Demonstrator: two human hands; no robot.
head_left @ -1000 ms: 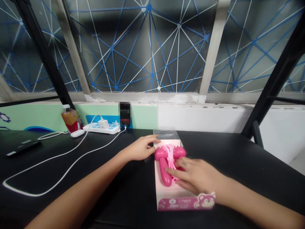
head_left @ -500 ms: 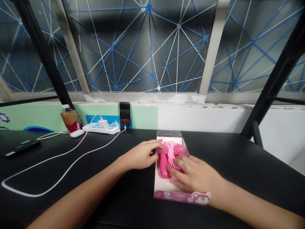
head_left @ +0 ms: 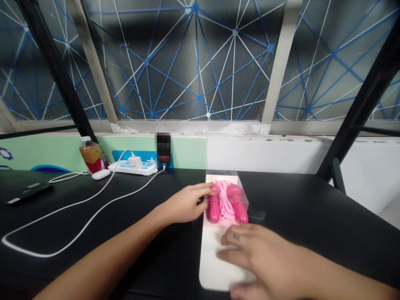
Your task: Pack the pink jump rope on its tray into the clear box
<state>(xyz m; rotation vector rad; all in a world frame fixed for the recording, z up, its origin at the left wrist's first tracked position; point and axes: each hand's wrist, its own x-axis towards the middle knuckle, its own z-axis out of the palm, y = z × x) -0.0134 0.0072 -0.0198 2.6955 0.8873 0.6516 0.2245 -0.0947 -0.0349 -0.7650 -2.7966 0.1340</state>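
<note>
A pink jump rope (head_left: 227,204) lies bundled, its two thick handles side by side, partly inside a clear plastic box (head_left: 245,192). My left hand (head_left: 187,203) holds the box at its left edge, fingertips over the near handle and thumb lower down. Toward me, a white card flap (head_left: 211,262) lies flat, joined to the pink card under the rope. Above this flap hovers my right hand (head_left: 259,254), fingers spread, slightly blurred, with nothing seen in it. Whether its fingertips touch the card I cannot tell.
A white power strip (head_left: 137,167) with a charger stands at the back, near a blurred-out phone-like device (head_left: 164,150). A drink bottle (head_left: 92,154), a white case (head_left: 101,175) and a black flat object (head_left: 29,193) are at left. A white cable (head_left: 103,208) loops across the black table.
My right hand has left the rope and moved toward me. The printed front flap has folded down flat, its white side up. Both handles now lie parallel. My left hand has barely moved.
</note>
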